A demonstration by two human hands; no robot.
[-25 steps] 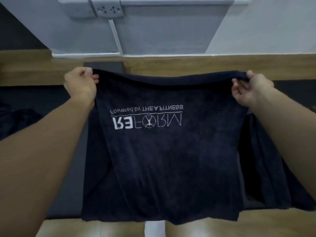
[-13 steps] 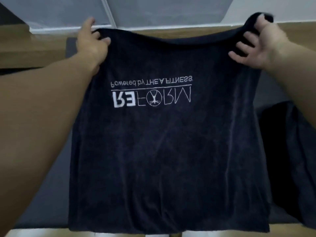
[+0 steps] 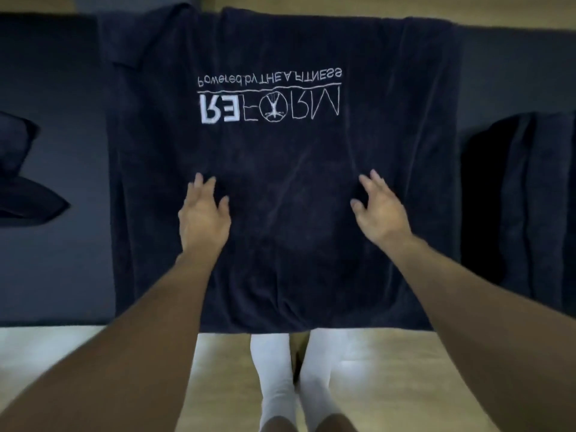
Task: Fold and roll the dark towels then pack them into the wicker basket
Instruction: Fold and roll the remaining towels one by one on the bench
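A dark navy towel [image 3: 280, 251] with upside-down white lettering lies spread flat on a dark mat [image 3: 56, 260]. Its near edge hangs slightly over the mat's front edge. My left hand [image 3: 202, 216] is over the towel's middle left, fingers apart, holding nothing. My right hand [image 3: 378, 210] is over the middle right, fingers spread, also empty. I cannot tell whether the palms touch the cloth. No wicker basket is in view.
Another dark towel [image 3: 526, 207] lies crumpled on the mat at the right. A dark folded cloth [image 3: 21, 182] sits at the left edge. Light wooden floor [image 3: 389, 369] runs in front of the mat, with my feet in white socks [image 3: 274, 378] on it.
The towel, held up by its top corners before, now lies flat on the mat. Both hands have let go and moved back to its middle.
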